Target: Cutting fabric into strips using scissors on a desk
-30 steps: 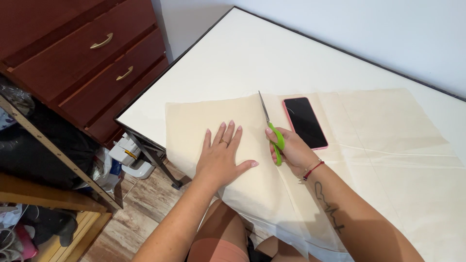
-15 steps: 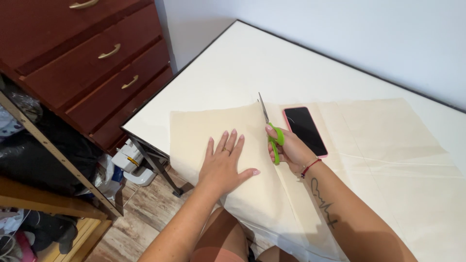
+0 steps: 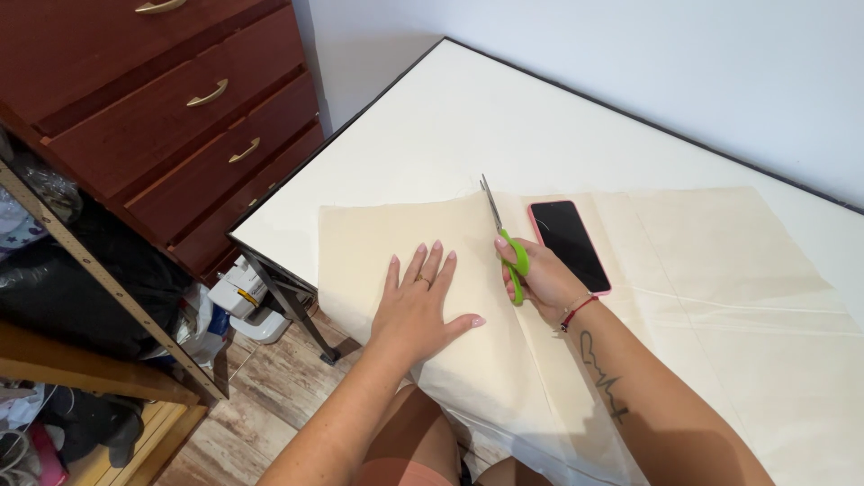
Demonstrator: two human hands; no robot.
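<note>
A sheet of cream fabric point(image 3: 720, 270) lies spread across the white table point(image 3: 504, 117). My left hand point(image 3: 417, 309) presses flat on the fabric's left part, fingers spread. My right hand point(image 3: 543, 279) grips green-handled scissors point(image 3: 502, 236), whose metal blades point away from me along a line in the cloth, near its far edge. A dark phone in a pink case point(image 3: 569, 245) lies on the fabric just right of the scissors.
A dark red wooden chest of drawers point(image 3: 162, 108) with brass handles stands left of the table. A wooden shelf frame point(image 3: 99, 279) with bags and clutter stands at the lower left. A white appliance point(image 3: 245, 301) sits on the wood floor under the table corner.
The scissors and my right hand have moved forward along the fabric toward its far edge. My left hand stays pressed flat on the cloth.
</note>
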